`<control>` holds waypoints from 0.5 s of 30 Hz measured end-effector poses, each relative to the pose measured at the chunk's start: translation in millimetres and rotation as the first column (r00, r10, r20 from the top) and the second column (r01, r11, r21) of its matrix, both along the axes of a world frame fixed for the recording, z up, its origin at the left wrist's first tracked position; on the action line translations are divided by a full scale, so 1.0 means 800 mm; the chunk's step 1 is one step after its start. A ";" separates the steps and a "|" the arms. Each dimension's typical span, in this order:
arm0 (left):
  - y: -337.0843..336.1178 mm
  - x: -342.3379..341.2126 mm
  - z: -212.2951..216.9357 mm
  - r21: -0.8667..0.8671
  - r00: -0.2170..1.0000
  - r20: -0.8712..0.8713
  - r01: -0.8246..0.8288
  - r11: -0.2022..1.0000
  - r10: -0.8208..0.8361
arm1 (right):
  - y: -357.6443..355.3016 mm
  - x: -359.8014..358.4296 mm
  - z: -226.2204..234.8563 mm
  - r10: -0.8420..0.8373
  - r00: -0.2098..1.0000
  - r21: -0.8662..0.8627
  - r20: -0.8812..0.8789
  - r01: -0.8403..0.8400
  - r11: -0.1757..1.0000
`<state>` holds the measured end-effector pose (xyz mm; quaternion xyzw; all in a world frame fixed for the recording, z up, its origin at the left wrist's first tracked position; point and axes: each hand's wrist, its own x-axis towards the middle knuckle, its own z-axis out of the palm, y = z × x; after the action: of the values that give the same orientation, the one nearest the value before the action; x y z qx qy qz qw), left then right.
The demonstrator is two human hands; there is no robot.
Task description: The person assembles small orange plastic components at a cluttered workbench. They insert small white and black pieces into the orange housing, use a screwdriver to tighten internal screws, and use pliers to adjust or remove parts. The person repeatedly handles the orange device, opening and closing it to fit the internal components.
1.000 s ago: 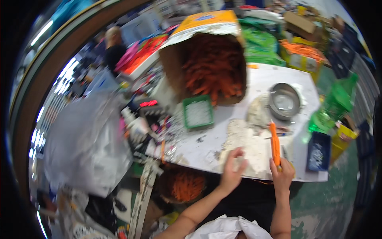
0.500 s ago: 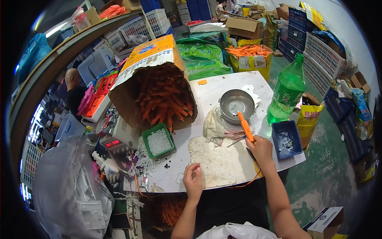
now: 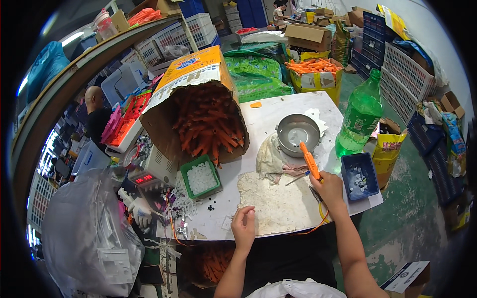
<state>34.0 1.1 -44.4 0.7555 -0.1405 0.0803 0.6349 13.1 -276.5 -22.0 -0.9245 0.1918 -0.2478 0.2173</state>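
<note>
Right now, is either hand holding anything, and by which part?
The right hand grips an orange tool by its lower end. The left hand rests on the mat, apparently empty.

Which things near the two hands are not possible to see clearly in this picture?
- Head view: what the left hand pinches is too small to tell.
- The orange tool tip is blurred above the metal bowl.
- The blue tray holds tiny pieces, too small to identify.

Worn mat (image 3: 278,206) open – bowl (image 3: 298,133), bottle (image 3: 361,115), carrot box (image 3: 198,109) crowd behind.
</note>
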 end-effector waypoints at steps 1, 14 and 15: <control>0.001 -0.001 0.001 0.003 1.000 -0.002 0.000 1.000 0.000 | 0.001 0.000 -0.001 0.001 1.000 0.007 0.001 -0.001 1.000; -0.004 0.001 -0.004 0.028 1.000 -0.005 0.009 1.000 -0.008 | -0.004 0.002 -0.001 0.003 1.000 0.026 -0.005 -0.003 1.000; -0.004 0.001 -0.004 0.030 1.000 -0.009 0.006 1.000 -0.006 | -0.004 0.003 -0.002 0.007 1.000 0.031 -0.004 -0.007 0.999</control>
<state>34.5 -2.5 -48.0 0.7649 -0.1410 0.0728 0.6243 15.2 -279.8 -23.3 -0.9221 0.1927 -0.2423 0.2322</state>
